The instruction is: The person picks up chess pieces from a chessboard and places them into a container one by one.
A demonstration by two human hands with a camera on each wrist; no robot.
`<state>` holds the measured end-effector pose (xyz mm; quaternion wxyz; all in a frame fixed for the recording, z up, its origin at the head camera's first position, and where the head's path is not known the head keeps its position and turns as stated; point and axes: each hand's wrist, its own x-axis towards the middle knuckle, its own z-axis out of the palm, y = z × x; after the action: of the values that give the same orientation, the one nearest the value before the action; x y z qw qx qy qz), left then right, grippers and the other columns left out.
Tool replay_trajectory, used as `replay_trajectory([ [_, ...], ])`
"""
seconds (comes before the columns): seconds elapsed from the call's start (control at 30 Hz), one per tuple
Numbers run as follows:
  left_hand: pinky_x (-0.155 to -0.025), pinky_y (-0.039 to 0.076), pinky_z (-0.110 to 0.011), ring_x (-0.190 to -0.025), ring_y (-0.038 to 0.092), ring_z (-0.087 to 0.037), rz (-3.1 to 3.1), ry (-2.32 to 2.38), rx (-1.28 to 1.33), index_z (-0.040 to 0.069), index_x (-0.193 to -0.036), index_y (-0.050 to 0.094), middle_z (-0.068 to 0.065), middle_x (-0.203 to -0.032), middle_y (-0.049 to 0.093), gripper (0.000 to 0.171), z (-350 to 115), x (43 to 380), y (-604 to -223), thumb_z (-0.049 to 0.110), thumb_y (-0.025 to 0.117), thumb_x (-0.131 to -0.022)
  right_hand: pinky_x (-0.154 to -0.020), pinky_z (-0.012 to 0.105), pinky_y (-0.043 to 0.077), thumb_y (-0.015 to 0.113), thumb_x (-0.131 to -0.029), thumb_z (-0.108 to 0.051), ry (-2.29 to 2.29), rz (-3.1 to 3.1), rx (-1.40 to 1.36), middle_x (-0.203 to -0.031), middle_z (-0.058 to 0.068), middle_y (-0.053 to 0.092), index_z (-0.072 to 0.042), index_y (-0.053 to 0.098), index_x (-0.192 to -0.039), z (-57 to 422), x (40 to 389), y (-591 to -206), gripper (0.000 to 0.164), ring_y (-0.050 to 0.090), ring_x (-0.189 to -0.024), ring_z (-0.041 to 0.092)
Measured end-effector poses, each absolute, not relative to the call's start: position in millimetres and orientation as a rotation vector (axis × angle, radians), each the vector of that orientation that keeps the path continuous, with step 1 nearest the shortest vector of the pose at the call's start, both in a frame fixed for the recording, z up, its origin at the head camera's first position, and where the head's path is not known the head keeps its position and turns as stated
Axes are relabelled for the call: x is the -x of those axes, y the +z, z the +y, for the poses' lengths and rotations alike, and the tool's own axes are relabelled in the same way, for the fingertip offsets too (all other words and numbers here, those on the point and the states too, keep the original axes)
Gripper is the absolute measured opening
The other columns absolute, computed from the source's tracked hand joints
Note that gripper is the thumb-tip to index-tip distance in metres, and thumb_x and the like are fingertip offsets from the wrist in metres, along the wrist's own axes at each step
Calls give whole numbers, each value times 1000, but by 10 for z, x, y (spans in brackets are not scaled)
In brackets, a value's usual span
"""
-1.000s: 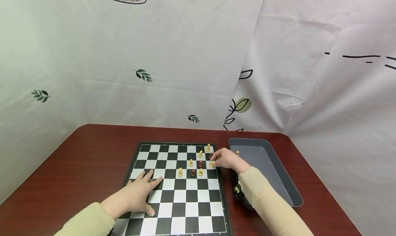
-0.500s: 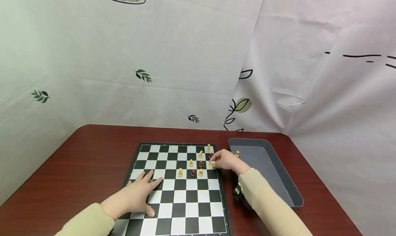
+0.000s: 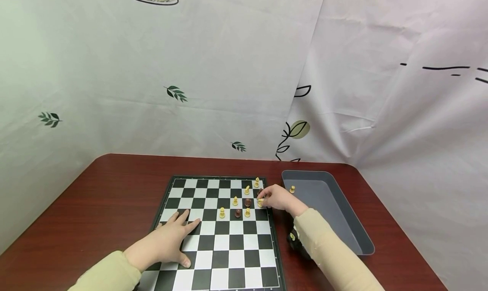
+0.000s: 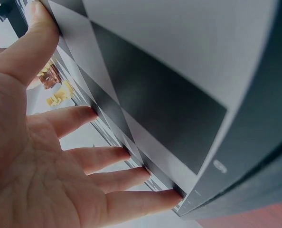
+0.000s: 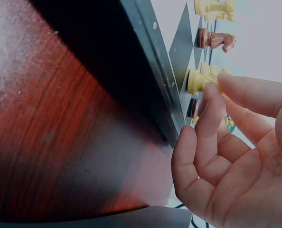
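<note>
A black-and-white chessboard [image 3: 221, 241] lies on the table. Spread flat on its left side, my left hand [image 3: 167, 240] touches the board with its fingertips and holds no piece. My right hand [image 3: 280, 197] is at the board's right edge. Its thumb and fingers pinch a yellow chess piece [image 5: 196, 81], which stands upright on a square; the fingers partly cover it. Just behind that piece, a brown piece [image 3: 259, 192] is half hidden by the fingers. A brown knight [image 5: 217, 39] stands close by in the right wrist view, with another yellow piece [image 5: 216, 7] beyond it.
Several yellow and brown pieces stand in the board's far right part, among them a yellow piece [image 3: 222, 212]. Right of the board is a grey tray [image 3: 343, 198], with a yellow piece [image 3: 292, 189] at its left side. A fabric backdrop [image 3: 228, 70] hangs behind the table.
My right hand has shifted very slightly left together with the yellow chess piece. More of the yellow piece at the tray now shows. My left hand has stayed in place.
</note>
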<state>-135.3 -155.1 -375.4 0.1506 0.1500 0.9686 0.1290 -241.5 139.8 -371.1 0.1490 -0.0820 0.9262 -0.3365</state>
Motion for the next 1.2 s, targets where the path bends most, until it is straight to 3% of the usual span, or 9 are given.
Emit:
replay_trajectory([
  [0.73, -87, 30, -77, -131, 28, -57, 2783, 366, -420, 10, -139, 49, -30, -146, 33, 107, -1543, 1354, -3755, 48, 87, -46, -57, 26, 39, 64, -82, -1, -1004, 2691, 281, -75, 1, 65, -6, 73, -86, 1414, 2401, -3730, 11, 50, -63, 13],
  [1.2, -86, 30, -77, -131, 27, -58, 2778, 369, -434, 9, -139, 48, -31, -146, 32, 107, -1543, 1345, -3731, 48, 87, -47, -55, 26, 34, 60, -85, -3, -1042, 2665, 305, -71, 2, 63, -5, 73, -92, 1452, 2393, -3689, 15, 44, -60, 13],
])
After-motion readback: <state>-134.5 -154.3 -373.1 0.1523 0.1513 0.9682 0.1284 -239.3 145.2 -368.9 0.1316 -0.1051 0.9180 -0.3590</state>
